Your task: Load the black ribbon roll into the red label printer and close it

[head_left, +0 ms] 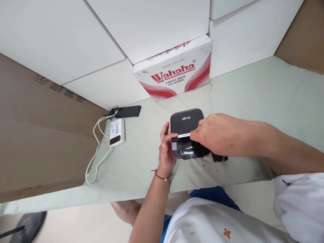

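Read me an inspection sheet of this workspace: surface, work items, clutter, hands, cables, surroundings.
Surface: pale green cloth, creased.
Work items: black device with white label; dark glossy strip over its near part.
Clutter: white power pack, black flat object, small dark specks.
Hands: left hand at the device's left side, a finger at the label; right hand at the label's right end.
Cables: white cable, looped.
Surroundings: Wahaha box, brown cardboard, white panels.

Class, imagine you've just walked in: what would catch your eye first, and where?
The white Wahaha box with red lettering stands out first, at the back before white panels. Nearer, the left hand and right hand touch a black, red-edged device.
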The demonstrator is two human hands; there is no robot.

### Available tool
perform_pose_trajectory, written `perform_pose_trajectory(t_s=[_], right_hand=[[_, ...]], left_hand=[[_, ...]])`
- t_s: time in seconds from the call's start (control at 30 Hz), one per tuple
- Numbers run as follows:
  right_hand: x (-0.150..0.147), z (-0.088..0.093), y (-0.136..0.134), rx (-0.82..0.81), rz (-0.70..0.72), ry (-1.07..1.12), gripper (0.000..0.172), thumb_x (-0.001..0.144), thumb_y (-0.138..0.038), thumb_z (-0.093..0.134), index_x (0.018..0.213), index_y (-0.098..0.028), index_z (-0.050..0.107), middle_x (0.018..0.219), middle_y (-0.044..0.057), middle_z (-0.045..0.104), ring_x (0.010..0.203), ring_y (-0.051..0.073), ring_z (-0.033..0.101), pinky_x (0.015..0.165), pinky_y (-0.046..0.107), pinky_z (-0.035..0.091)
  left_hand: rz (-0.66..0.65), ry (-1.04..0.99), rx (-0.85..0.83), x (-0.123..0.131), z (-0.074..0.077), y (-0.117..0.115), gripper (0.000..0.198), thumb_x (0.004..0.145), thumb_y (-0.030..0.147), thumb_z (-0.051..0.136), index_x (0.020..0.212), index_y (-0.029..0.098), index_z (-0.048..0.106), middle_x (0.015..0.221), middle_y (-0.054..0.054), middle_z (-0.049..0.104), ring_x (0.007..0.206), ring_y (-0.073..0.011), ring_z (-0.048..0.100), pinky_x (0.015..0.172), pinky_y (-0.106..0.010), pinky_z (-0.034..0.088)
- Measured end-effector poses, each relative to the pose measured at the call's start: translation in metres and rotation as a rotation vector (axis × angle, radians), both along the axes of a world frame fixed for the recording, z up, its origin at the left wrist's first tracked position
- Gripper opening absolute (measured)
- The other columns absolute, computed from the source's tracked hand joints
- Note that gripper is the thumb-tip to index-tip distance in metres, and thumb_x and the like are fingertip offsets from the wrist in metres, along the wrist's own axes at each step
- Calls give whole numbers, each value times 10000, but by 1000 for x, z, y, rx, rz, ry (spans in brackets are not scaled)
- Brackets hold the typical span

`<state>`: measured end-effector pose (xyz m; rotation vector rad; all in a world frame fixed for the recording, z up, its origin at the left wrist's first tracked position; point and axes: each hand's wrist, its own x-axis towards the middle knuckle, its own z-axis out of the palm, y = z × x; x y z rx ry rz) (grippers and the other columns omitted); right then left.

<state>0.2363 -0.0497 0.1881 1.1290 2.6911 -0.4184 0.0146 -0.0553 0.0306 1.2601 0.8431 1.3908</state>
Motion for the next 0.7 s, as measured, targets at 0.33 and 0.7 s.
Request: perform_pose_trajectory(t_s=[0.33, 0.7], right_hand=[[1, 2, 14, 102, 83, -32, 142, 928, -179, 613, 898, -171, 752, 654, 75, 706, 669, 219, 651, 631, 324, 311], [-4, 3, -7, 29, 35, 37, 150, 888, -100, 638, 951, -153, 763, 867, 95, 769, 756, 191, 674, 641, 298, 371]], left_hand=[[-65, -35, -21, -1, 1, 7, 312, 824, 542, 836, 959, 264, 791, 1658, -21, 515, 1650, -384, 296, 1348, -557, 262], [-145, -298, -273, -2, -3, 15, 777, 699, 327, 879, 1409, 456, 593, 1535, 8, 587, 1482, -311, 523, 1251, -495, 433]])
